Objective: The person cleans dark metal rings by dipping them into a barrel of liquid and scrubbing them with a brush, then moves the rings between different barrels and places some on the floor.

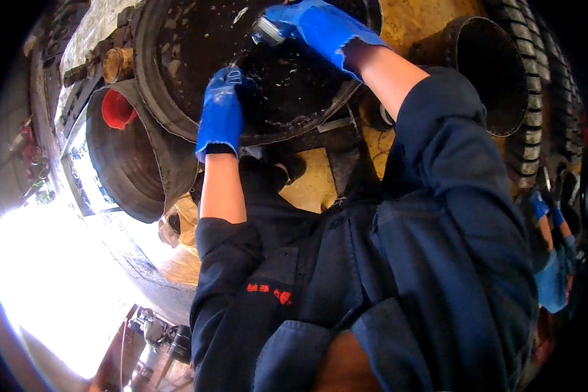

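"How are the fingers set?"

"The left hand (pixel 224 91) has its gloved fingers bent down at the round black pan (pixel 189 42); I can't tell whether they pinch anything. Further right, the right hand (pixel 310 25) has its fingers curled round a silvery block (pixel 266 30), over the pan."

"How would they handle?"

"I'd judge the pan heavy and rigid, best gripped by its rim, left of the left fingers. The block looks stiff, light enough for one hand, perhaps slippery; hold it by its sides."

"And the surface?"

"Dark, flecked with pale bits, around both sets of fingers."

"The room?"

"Left of the left fingers, a bright opening (pixel 42 274), then a curved dark vessel (pixel 137 166) with a red cup (pixel 117 109) inside. Nearer the body than the fingers, yellowish floor (pixel 310 183). Right of the right fingers, a black bucket (pixel 493 78), then ridged tyres (pixel 531 85)."
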The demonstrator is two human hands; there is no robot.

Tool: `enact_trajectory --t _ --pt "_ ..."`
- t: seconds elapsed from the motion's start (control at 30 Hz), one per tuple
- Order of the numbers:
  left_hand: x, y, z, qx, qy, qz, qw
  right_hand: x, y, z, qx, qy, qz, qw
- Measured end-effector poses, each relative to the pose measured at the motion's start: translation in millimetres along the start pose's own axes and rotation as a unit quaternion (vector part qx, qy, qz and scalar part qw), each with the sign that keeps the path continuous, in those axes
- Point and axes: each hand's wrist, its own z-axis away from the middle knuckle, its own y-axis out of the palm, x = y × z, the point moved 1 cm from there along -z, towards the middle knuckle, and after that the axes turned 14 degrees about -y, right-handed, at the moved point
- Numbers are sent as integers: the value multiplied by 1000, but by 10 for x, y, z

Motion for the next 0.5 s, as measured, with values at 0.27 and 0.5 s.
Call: enact_trajectory --t 0.27,0.5 --pt "448 -562 -824 70 137 147 977 97 340 -164 35 -60 3 998" --pt "513 -507 -824 200 72 509 834 -228 269 -138 -48 -293 197 934"
